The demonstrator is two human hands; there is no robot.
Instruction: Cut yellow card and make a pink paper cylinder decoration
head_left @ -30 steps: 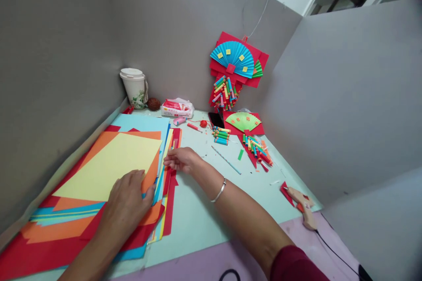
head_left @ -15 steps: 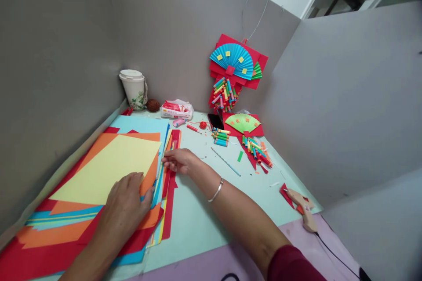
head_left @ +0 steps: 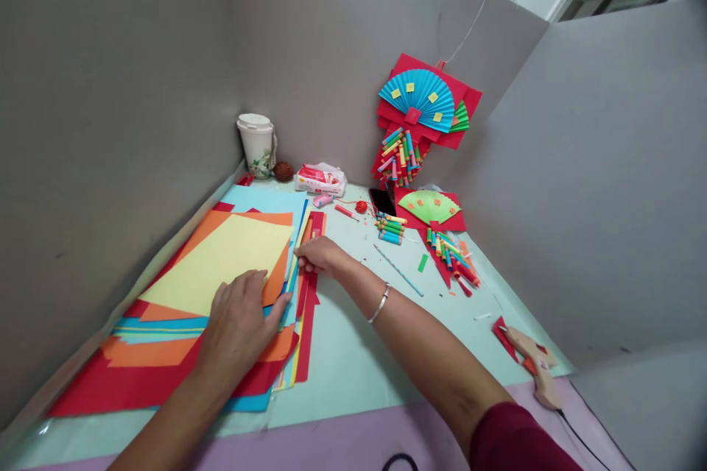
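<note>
A stack of coloured paper sheets lies on the left of the table, a pale yellow sheet on top and orange, red and blue ones beneath. My left hand rests palm down across it, fingers stretched and thumb apart near its right edge. Along that edge runs a bundle of narrow paper strips in red, yellow and blue. My right hand is at the strips' upper part, thumb and fingers pinched at a paper strip. The fingertips are partly hidden, so which strip is unclear.
A lidded cup, a tissue pack and a phone stand along the back wall. Rolled paper tubes, a pencil and a green fan decoration lie right. A corded glue gun sits at the front right.
The view has swung left, so everything appears shifted right. My right hand's fingers have drawn closer together at the strips. My left hand stays on the stack.
</note>
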